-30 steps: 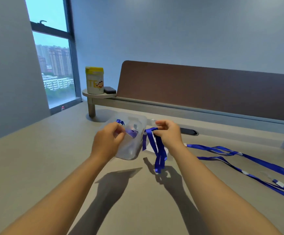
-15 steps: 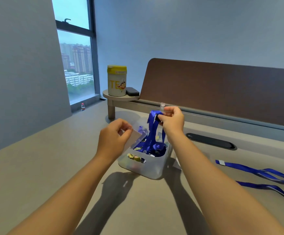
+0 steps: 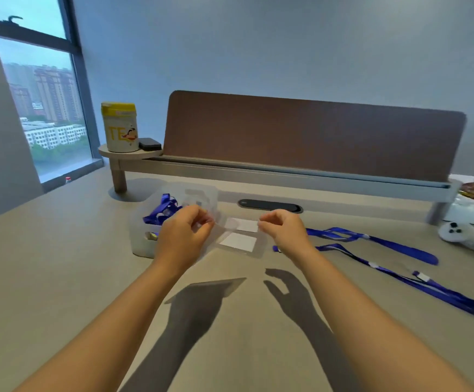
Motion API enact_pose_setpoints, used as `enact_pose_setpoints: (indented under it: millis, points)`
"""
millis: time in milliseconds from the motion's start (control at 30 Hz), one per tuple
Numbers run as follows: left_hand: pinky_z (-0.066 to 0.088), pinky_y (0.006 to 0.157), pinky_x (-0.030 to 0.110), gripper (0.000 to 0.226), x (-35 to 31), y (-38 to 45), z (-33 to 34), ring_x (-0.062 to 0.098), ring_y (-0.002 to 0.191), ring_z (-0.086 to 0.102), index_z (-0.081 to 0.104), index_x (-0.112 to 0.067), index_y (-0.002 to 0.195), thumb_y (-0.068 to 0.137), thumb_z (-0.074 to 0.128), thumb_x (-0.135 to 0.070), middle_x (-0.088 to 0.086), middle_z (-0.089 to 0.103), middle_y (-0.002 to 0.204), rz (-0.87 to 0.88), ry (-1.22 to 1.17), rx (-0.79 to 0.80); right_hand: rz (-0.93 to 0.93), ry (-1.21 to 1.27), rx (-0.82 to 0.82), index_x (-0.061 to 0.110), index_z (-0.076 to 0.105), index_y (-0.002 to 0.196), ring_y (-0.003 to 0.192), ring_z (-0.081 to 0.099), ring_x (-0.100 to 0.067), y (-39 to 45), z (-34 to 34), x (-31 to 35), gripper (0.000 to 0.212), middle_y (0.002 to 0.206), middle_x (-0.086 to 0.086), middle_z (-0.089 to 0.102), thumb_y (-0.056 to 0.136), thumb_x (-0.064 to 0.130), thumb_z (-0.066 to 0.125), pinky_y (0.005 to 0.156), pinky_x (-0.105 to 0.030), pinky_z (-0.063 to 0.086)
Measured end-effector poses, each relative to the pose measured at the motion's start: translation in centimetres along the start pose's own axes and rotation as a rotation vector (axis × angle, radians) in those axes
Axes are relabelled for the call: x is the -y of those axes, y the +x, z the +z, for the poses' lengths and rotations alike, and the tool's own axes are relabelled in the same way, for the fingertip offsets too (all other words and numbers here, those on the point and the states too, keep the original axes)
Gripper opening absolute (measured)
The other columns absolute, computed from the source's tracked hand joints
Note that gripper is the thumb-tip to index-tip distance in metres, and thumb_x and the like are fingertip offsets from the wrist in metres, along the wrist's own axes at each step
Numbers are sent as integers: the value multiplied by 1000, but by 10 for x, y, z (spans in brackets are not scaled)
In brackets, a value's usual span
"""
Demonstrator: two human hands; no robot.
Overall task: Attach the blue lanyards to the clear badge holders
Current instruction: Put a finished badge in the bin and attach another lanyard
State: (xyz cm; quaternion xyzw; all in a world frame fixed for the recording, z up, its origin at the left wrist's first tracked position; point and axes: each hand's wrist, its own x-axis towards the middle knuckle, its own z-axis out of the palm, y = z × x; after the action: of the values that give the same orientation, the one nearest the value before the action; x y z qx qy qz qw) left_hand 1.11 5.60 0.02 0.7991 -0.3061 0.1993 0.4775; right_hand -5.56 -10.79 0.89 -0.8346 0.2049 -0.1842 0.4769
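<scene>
Clear badge holder (image 3: 240,241) pinched flat between left hand (image 3: 183,239) and right hand (image 3: 285,232), loose blue lanyards (image 3: 371,250) lying rightward on desk (image 3: 60,278), nearer right grip.

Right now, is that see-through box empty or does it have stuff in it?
It has stuff in it: blue lanyards are bunched inside the clear plastic box, poking above its rim. What else it holds is too blurry to tell.

This is an office. A long desk (image 3: 60,278) carries a brown divider panel (image 3: 309,140) and an oval cable slot (image 3: 269,205). The tall window (image 3: 40,97) overlooks high-rise buildings.
</scene>
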Motion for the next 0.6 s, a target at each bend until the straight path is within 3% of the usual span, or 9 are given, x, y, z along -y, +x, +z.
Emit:
enact_pose_setpoints:
  millis: [67, 233, 367, 467, 533, 600]
  points:
    - [41, 59, 20, 10, -38, -26, 41, 21, 73, 51, 61, 0, 85, 81, 58, -9, 5, 55, 79, 60, -42, 125, 66, -70, -128, 4, 61, 110, 95, 53, -17, -39, -52, -41, 25, 116, -11, 63, 90, 17, 52, 79, -28, 40]
    - [48, 67, 38, 3, -71, -49, 88, 22, 71, 52, 60, -7, 81, 81, 57, -10, 1, 54, 76, 142, -31, 231, 215, -171, -190, -1, 65, 104, 105, 60, -30, -75, -105, -91, 25, 119, -16, 64, 90, 14, 50, 82, -33, 46]
    - [42, 64, 32, 3, -104, -64, 135, 21, 70, 49, 60, -6, 81, 81, 57, -8, 1, 53, 75, 210, -51, 305, 300, -204, -276, 5, 63, 111, 106, 59, -25, -88, -151, -135, 28, 120, -12, 64, 89, 15, 49, 94, -36, 48]
    - [36, 61, 26, 5, -118, -59, 165, 19, 70, 47, 60, -5, 83, 81, 57, -8, 0, 52, 75, 246, -48, 320, 322, -203, -345, 4, 60, 111, 96, 59, -27, -83, -176, -158, 27, 116, -14, 63, 90, 16, 47, 78, -36, 46]
    - [35, 62, 25, 7, -127, -55, 184, 18, 71, 47, 60, -5, 85, 82, 56, -9, 0, 52, 77, 258, -41, 344, 326, -238, -385, 2, 60, 109, 94, 58, -30, -73, -190, -171, 27, 113, -17, 63, 91, 18, 47, 75, -38, 43]
    - [35, 64, 26, 7, -132, -51, 203, 17, 73, 48, 59, -7, 87, 83, 55, -11, -1, 52, 79, 266, -39, 370, 312, -293, -396, 0, 65, 93, 89, 60, -32, -57, -203, -184, 26, 96, -20, 66, 91, 20, 47, 76, -40, 46]
